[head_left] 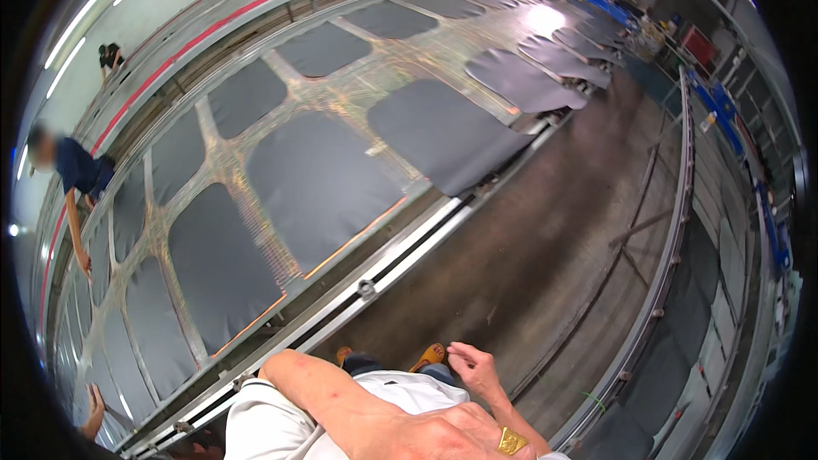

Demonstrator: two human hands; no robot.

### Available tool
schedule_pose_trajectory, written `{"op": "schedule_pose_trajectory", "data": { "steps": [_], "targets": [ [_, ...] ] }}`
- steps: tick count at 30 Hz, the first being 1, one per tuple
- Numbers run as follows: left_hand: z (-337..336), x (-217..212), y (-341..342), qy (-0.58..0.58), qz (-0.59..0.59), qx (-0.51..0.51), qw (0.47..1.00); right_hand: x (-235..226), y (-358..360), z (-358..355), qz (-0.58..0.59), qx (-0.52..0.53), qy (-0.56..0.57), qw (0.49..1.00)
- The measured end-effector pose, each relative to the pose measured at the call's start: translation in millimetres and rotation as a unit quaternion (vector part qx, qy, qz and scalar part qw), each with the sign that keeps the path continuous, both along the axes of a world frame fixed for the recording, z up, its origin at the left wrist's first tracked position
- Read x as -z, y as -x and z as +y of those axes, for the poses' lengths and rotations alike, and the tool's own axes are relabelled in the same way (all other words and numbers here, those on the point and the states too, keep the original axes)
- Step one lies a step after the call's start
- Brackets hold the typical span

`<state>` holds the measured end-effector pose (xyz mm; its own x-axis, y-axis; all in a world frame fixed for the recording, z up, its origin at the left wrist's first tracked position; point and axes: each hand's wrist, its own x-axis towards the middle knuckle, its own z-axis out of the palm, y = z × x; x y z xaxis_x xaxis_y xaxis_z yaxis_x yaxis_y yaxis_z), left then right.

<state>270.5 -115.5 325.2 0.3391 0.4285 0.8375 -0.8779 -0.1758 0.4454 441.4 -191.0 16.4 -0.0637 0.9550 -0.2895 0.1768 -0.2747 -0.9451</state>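
Note:
My left arm bends across my white shirt [413, 390]. My left hand [434, 436], with a gold ring [512, 441] on a finger, lies close to my right forearm; whether it touches the forearm I cannot tell. Its fingertips are partly hidden and cut off by the lower edge. Beyond it, my right hand [477, 368] hangs in front of my body, its fingers loosely bent and apart, with nothing seen in them. Neither hand touches the long table, where dark grey rounded sheets [324, 175] lie over a patterned surface. One nearby sheet [452, 132] overhangs the table's edge.
A metal rail [400, 247] with a bolt runs along the table's near side. Across the table a person in dark blue [81, 166] reaches toward a sheet. Another person's hand [94, 409] shows at lower left. A second table [673, 324] with dark sheets stands right of the aisle.

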Motion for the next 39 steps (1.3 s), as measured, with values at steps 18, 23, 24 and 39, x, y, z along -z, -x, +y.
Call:
{"op": "schedule_pose_trajectory", "data": {
  "steps": [18, 23, 24, 39],
  "targets": [
    [233.5, 267.4, -13.3, 0.727, 0.259, -0.13, 0.622, -49.0, -198.8, 248.9, 0.0, 0.197, 0.021, 0.98],
    [274.2, 283.0, -27.3, 0.776, 0.187, -0.101, 0.594, -81.2, -222.0, 382.0, -0.09, 0.175, 0.051, 0.979],
    [281.8, 284.0, -27.7, 0.793, 0.158, -0.073, 0.584, -79.9, -222.9, 410.8, -0.107, 0.164, 0.053, 0.979],
    [297.7, 296.2, -75.8, 0.838, 0.076, -0.305, 0.445, -18.5, -221.5, 622.8, -0.096, -0.011, 0.227, 0.969]
  ]
}}
